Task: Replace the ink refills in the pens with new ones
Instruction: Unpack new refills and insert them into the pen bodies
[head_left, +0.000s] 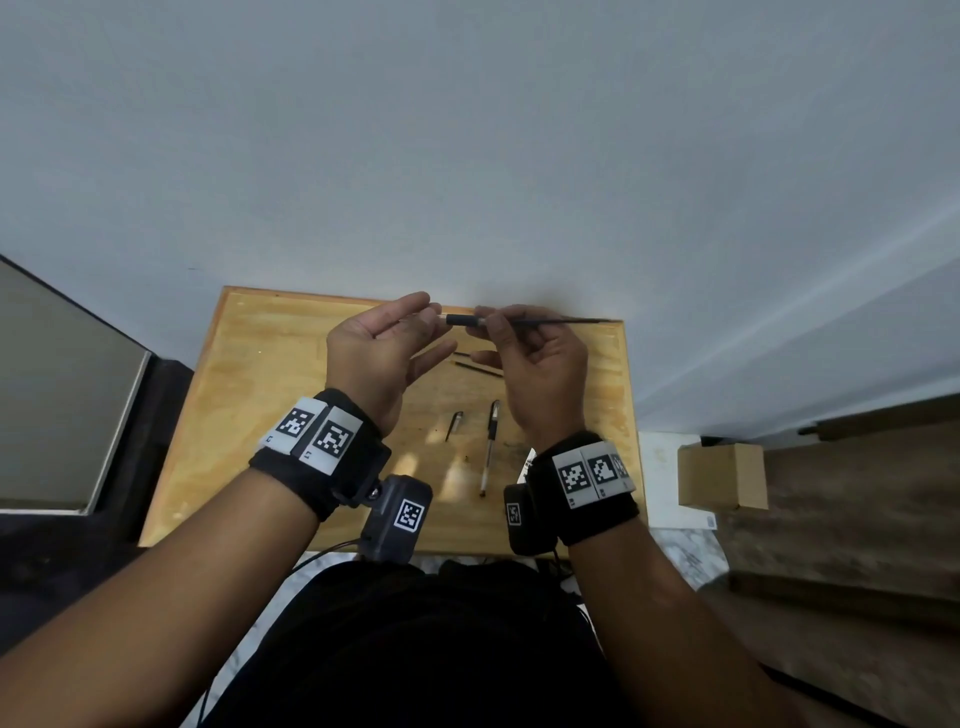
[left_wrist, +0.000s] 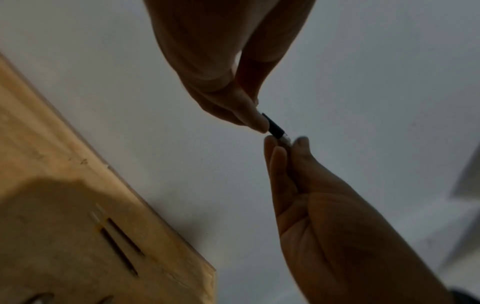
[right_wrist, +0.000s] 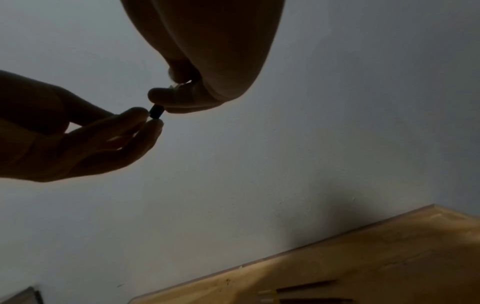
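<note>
Above the wooden table (head_left: 260, 415), both hands hold one pen level between them. My left hand (head_left: 434, 316) pinches the clear tip end beside the black grip section (head_left: 464, 319) (left_wrist: 274, 126) (right_wrist: 155, 112). My right hand (head_left: 488, 322) pinches the thin dark refill (head_left: 561, 321) where it leaves the grip; the refill sticks out to the right. On the table lie two loose refills (head_left: 478, 366) (left_wrist: 122, 244) (right_wrist: 306, 286), a pen cap (head_left: 454, 425) and a whole pen (head_left: 490, 449). The wrist views show the left fingers (left_wrist: 275, 156) and the right fingers (right_wrist: 179, 98) at the grip.
The table's far edge stands against a pale wall. A cardboard box (head_left: 722, 475) sits on the floor to the right, with white paper (head_left: 660, 467) beside the table. A dark framed panel (head_left: 52, 389) leans at the left.
</note>
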